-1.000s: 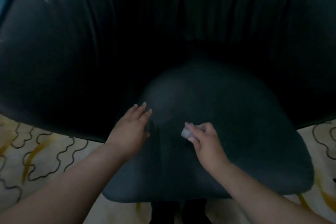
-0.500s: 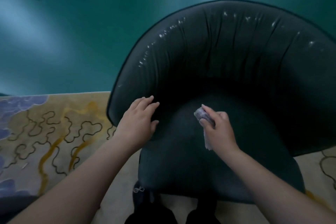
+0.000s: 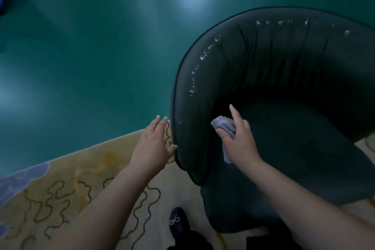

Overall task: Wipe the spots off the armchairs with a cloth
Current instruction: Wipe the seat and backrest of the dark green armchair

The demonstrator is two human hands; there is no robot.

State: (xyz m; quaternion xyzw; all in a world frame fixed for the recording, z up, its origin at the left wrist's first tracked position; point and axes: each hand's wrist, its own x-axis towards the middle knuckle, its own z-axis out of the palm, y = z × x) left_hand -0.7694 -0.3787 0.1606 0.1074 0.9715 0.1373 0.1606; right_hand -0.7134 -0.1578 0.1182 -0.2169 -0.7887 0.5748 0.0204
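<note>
A glossy teal floor (image 3: pixel 85 50) fills the background, and a pale rug (image 3: pixel 67 184) with squiggly lines runs under the dark armchair (image 3: pixel 263 67), which stands to your right. Your left hand (image 3: pixel 153 144) is out at the chair's left arm, fingers straight and close together, thumb touching the piping at the front edge; that looks like a brace to steady the chair while you rub. Your right hand (image 3: pixel 237 138) is over the seat just inside that same arm, pinching a bunched pale cloth (image 3: pixel 222 124) under thumb and fingers, index finger stretched out, a loose tail hanging below the palm. White spots (image 3: pixel 203 58) run along the chair's upper rim, well above the cloth, so most wiping seems ahead. Your dark slipper (image 3: pixel 176 219) stands on the rug before the chair.
</note>
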